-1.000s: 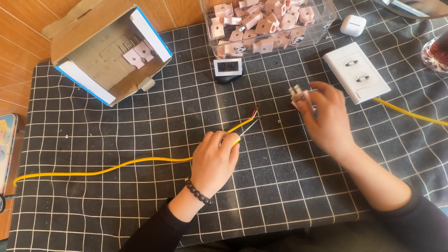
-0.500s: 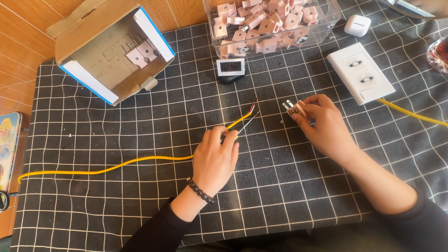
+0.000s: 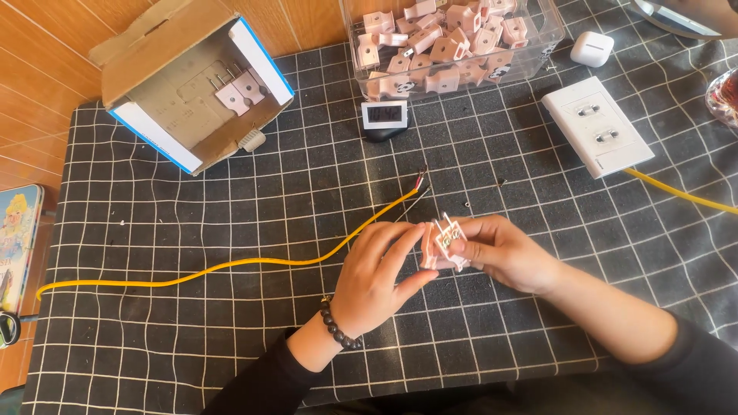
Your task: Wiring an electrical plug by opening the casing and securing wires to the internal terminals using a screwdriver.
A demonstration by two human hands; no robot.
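Note:
A small white and pink plug (image 3: pixel 443 244) with metal prongs sits between both hands at the mat's middle. My right hand (image 3: pixel 503 253) grips it from the right, and my left hand (image 3: pixel 380 277) touches its left side with the fingertips. A yellow cable (image 3: pixel 231 266) lies on the black grid mat (image 3: pixel 231 346), running from the left edge to its stripped wire ends (image 3: pixel 420 181) just above my left hand. No hand touches the cable.
An open cardboard box (image 3: pixel 184 84) with plug parts lies at the back left. A clear bin (image 3: pixel 450 38) of pink plugs stands at the back, a small digital display (image 3: pixel 384 117) in front of it. A white double socket plate (image 3: pixel 596 126) and white earbud case (image 3: pixel 592 48) lie right.
My left hand has let go of the yellow cable and moved right to the plug. My right hand has brought the plug down and left, toward the mat's middle.

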